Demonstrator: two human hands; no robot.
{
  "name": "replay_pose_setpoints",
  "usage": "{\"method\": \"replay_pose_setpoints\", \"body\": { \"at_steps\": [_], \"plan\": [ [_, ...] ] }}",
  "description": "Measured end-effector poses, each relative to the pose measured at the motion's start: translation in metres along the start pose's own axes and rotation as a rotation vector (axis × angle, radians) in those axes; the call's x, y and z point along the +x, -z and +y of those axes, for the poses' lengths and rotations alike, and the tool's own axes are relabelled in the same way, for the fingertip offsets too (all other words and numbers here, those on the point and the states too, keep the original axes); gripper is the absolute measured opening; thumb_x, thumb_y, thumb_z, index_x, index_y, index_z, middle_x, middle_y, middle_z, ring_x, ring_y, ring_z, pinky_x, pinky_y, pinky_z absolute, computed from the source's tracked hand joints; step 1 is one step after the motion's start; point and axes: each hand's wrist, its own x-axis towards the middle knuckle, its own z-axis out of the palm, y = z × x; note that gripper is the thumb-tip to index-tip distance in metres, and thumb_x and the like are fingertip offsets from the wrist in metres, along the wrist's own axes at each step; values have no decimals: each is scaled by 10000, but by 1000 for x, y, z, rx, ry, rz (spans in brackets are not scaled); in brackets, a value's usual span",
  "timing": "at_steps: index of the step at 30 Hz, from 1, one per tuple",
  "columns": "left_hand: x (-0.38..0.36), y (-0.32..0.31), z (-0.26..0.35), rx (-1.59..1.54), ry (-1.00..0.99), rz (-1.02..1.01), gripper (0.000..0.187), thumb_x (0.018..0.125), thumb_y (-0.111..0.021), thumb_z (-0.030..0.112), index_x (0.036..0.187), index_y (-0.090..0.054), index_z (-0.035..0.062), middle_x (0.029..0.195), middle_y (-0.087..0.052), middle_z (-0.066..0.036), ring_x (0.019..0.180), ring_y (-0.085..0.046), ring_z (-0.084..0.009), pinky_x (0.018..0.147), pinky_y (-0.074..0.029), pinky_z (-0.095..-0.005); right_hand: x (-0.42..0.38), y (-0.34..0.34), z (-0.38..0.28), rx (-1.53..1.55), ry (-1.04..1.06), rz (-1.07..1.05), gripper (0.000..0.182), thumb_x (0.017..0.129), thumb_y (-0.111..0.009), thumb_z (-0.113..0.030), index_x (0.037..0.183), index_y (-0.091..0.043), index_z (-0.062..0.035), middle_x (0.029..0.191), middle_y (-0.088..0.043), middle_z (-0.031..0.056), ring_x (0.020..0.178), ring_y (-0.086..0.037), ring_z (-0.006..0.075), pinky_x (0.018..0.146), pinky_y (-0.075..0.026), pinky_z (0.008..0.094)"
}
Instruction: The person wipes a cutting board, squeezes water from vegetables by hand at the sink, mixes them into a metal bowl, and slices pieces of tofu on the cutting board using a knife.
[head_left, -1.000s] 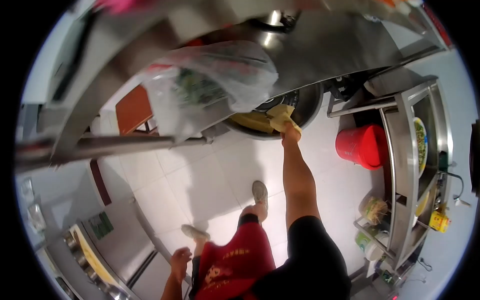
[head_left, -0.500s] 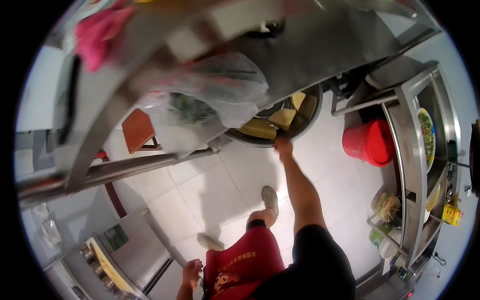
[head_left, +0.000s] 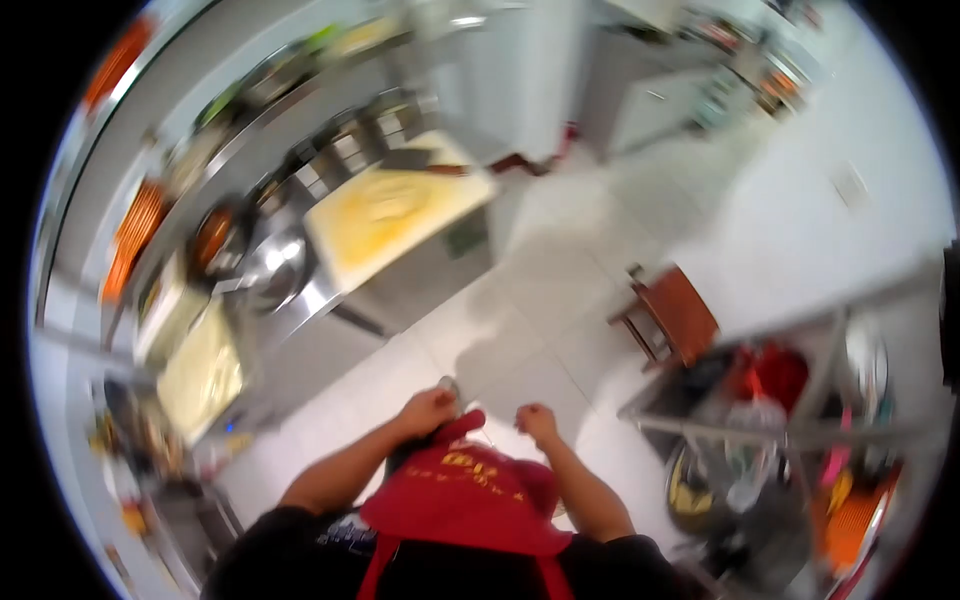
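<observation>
My left hand [head_left: 428,412] is raised in front of me with its fingers curled. It is close beside a lifted fold of the red apron [head_left: 470,490]; whether it grips the cloth or something else is hidden. My right hand [head_left: 537,422] is bent in at the apron's other side, its fingers curled in and nothing visible in them. Ahead on the left, a white cutting board [head_left: 335,225] with yellow stains lies on the steel counter. A cleaver [head_left: 407,159] rests at the board's far end, out of reach of both hands.
A metal bowl [head_left: 278,262] stands left of the board, with metal containers [head_left: 350,145] behind it. A brown wooden stool [head_left: 680,312] is on the floor to the right. Near it is a steel rack [head_left: 780,435], and a basin with yellow pieces [head_left: 688,490] sits below.
My view has swung from the basin and rack to the cutting-board counter. My right hand has left the basin's rim and come back near the apron; my left hand has risen in front of me.
</observation>
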Motion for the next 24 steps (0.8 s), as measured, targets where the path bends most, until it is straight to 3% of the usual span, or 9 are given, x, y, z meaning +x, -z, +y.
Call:
{"method": "replay_pose_setpoints", "body": {
  "at_steps": [3, 7, 8, 13, 16, 19, 22, 23, 24],
  "plan": [
    [19, 86, -18, -4, -159, 273, 362, 769, -685, 227, 1066, -634, 27, 971, -671, -139, 915, -644, -243, 837, -506, -334, 52, -64, -112, -357, 223, -33, 130, 855, -585, -111, 876, -615, 13, 696, -626, 88, 601, -606, 160, 532, -486, 269],
    [37, 170, -26, -86, -80, 475, 374, 771, -732, 195, 1096, -626, 41, 1047, -667, -122, 956, -640, -222, 820, -522, -346, 104, -143, -242, -718, 621, -38, 142, 833, -614, -130, 900, -632, -6, 731, -668, 79, 647, -631, 149, 617, -503, 294],
    [42, 187, -29, -125, -96, 511, 363, 773, -723, 184, 1088, -624, 32, 1045, -665, -125, 952, -642, -230, 816, -522, -346, 119, -164, -262, -737, 764, -26, 145, 829, -632, -148, 879, -638, -11, 728, -667, 84, 664, -644, 174, 639, -510, 303],
    [100, 233, -18, -173, -113, 641, 456, 764, -716, 162, 1171, -566, 21, 1139, -615, -152, 964, -632, -257, 817, -520, -353, 180, -242, -363, -821, 970, -96, 290, 803, -666, -233, 989, -628, -14, 868, -685, 166, 812, -666, 309, 743, -518, 383],
    [155, 259, -8, -203, -139, 747, 619, 757, -723, 154, 1301, -463, 12, 1238, -557, -177, 1066, -586, -282, 862, -503, -356, 230, -272, -394, -886, 757, 50, 408, 778, -688, -290, 1022, -611, 27, 894, -678, 199, 830, -660, 335, 758, -513, 395],
    [216, 295, 6, -176, -111, 823, 667, 744, -709, 143, 1331, -438, -20, 1243, -534, -230, 1137, -538, -337, 950, -455, -380, 292, -282, -387, -911, 712, 131, 501, 750, -707, -331, 1025, -600, 73, 892, -670, 215, 841, -652, 354, 767, -509, 401],
    [263, 317, 12, -80, -9, 845, 684, 734, -690, 142, 1339, -427, -37, 1273, -504, -265, 1195, -493, -378, 1016, -411, -402, 306, -295, -394, -865, 638, 28, 537, 731, -721, -330, 1044, -598, 89, 914, -667, 222, 871, -647, 355, 785, -505, 403],
    [278, 325, 12, -30, 46, 824, 696, 733, -687, 148, 1349, -418, -36, 1293, -493, -269, 1213, -475, -387, 1032, -398, -403, 301, -297, -409, -854, 501, -137, 567, 721, -731, -321, 1074, -595, 102, 973, -663, 238, 921, -643, 348, 813, -497, 405],
    [292, 331, 11, -126, 104, 747, 716, 727, -692, 153, 1366, -415, -13, 1303, -490, -265, 1228, -468, -378, 1051, -383, -391, 328, -293, -386, -809, 561, -150, 544, 724, -733, -319, 1087, -609, 67, 983, -663, 245, 922, -650, 333, 814, -495, 411]
  ]
}}
